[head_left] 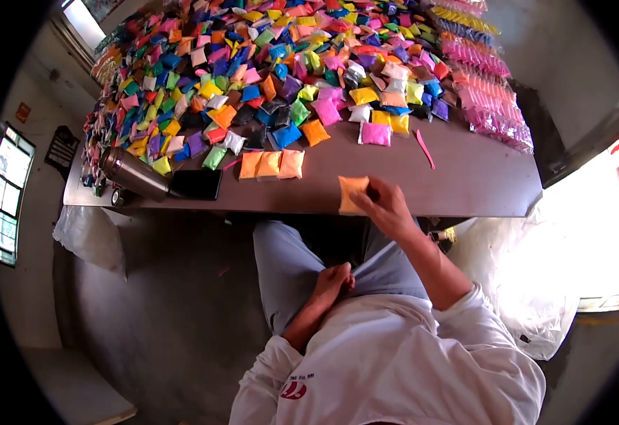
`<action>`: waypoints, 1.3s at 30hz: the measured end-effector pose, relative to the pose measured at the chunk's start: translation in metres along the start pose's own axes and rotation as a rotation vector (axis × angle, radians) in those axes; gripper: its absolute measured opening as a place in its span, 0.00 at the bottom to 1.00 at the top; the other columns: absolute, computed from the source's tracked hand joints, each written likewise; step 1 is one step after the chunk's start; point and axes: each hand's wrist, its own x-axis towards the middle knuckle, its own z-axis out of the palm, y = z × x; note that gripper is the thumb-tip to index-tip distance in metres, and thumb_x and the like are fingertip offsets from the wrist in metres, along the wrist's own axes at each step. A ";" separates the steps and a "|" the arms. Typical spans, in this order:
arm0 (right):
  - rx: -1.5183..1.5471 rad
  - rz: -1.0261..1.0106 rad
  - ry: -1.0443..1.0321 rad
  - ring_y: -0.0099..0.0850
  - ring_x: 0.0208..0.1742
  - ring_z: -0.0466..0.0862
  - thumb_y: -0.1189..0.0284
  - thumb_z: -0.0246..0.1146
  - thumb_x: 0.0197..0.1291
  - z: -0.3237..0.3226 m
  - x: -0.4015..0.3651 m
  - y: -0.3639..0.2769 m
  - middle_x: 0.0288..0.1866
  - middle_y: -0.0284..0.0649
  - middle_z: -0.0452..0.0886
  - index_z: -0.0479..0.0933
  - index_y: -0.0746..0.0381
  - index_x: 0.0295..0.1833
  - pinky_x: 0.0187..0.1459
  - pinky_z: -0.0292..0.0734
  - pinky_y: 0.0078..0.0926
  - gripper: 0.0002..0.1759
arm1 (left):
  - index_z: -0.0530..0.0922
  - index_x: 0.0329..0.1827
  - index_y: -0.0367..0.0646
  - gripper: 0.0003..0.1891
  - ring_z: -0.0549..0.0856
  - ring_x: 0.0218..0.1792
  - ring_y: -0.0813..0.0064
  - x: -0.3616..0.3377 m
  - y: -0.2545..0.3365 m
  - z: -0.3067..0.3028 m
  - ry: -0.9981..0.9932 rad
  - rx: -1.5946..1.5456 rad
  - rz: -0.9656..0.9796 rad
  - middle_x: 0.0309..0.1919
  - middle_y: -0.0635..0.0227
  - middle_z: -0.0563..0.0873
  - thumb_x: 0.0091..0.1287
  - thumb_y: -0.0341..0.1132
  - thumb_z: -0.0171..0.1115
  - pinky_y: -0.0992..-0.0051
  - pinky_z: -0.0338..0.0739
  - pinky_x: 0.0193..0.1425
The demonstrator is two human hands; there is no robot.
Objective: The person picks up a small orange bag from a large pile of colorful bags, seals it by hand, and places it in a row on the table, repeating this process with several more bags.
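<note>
My right hand (385,204) pinches a small light-orange packet (352,193) at the table's front edge, with thumb and fingers on its right side. My left hand (334,283) rests in my lap with its fingers curled in; whatever it may hold is hidden. Left of the held packet, several similar orange packets (270,165) lie in a row on the brown table (394,166). A pink packet (375,134) and an orange packet (316,132) lie farther back, in front of the heap.
A large heap of mixed-colour packets (253,71) covers the table's back. Bagged rows of pink packets (490,106) line the right side. A steel flask (136,173) lies by a black phone (196,184). A pink strip (425,149) lies on the right. Clear plastic bags (514,283) hang or stand beside the table.
</note>
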 end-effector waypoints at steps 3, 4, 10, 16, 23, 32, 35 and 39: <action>-0.045 -0.104 0.117 0.34 0.35 0.80 0.69 0.65 0.54 0.015 0.054 0.002 0.34 0.46 0.79 0.73 0.66 0.46 0.39 0.75 0.27 0.17 | 0.70 0.21 0.43 0.21 0.77 0.23 0.78 0.007 -0.006 -0.006 0.080 -0.120 -0.066 0.21 0.67 0.79 0.68 0.48 0.55 0.79 0.71 0.31; -0.043 -0.111 0.118 0.34 0.35 0.80 0.69 0.65 0.54 0.021 0.066 0.000 0.34 0.46 0.79 0.73 0.66 0.46 0.39 0.75 0.27 0.17 | 0.70 0.21 0.43 0.20 0.77 0.23 0.77 0.008 -0.007 -0.008 0.067 -0.144 -0.044 0.21 0.66 0.79 0.67 0.48 0.56 0.78 0.72 0.30; -0.272 -0.025 0.031 0.45 0.44 0.82 0.68 0.65 0.53 0.038 0.099 0.003 0.42 0.52 0.80 0.71 0.64 0.55 0.46 0.76 0.35 0.24 | 0.69 0.21 0.45 0.19 0.77 0.27 0.74 0.008 -0.009 -0.013 0.067 -0.260 -0.106 0.22 0.64 0.77 0.67 0.47 0.57 0.75 0.71 0.33; -0.389 -0.089 0.159 0.38 0.39 0.82 0.68 0.65 0.54 0.039 0.092 0.001 0.40 0.47 0.81 0.74 0.62 0.55 0.41 0.76 0.29 0.22 | 0.69 0.22 0.45 0.19 0.77 0.28 0.73 0.016 -0.018 -0.015 0.028 -0.302 -0.170 0.24 0.64 0.78 0.66 0.48 0.58 0.74 0.71 0.34; -0.332 -0.181 0.066 0.36 0.35 0.83 0.70 0.65 0.52 0.039 0.095 0.009 0.36 0.45 0.82 0.79 0.61 0.47 0.38 0.77 0.29 0.16 | 0.70 0.23 0.45 0.19 0.78 0.30 0.72 0.023 -0.016 -0.016 0.002 -0.289 -0.221 0.25 0.63 0.79 0.65 0.49 0.60 0.74 0.72 0.35; -0.399 -0.114 0.088 0.38 0.35 0.84 0.69 0.64 0.52 0.048 0.101 0.001 0.32 0.40 0.83 0.77 0.59 0.48 0.38 0.78 0.32 0.16 | 0.69 0.23 0.43 0.19 0.79 0.27 0.71 0.042 -0.012 -0.018 -0.010 -0.332 -0.229 0.25 0.62 0.79 0.66 0.46 0.59 0.75 0.73 0.33; -0.297 -0.030 0.019 0.38 0.32 0.83 0.69 0.64 0.53 0.041 0.103 -0.003 0.29 0.41 0.81 0.77 0.60 0.47 0.36 0.77 0.32 0.15 | 0.69 0.23 0.42 0.19 0.78 0.27 0.71 0.046 -0.013 -0.017 -0.007 -0.366 -0.275 0.24 0.62 0.78 0.66 0.46 0.58 0.74 0.73 0.32; -0.198 -0.216 0.158 0.37 0.31 0.83 0.71 0.63 0.54 0.018 0.123 0.003 0.28 0.45 0.80 0.78 0.63 0.44 0.34 0.76 0.29 0.12 | 0.70 0.23 0.42 0.19 0.78 0.27 0.71 0.047 -0.010 -0.017 -0.023 -0.292 -0.256 0.23 0.63 0.78 0.66 0.46 0.57 0.74 0.73 0.32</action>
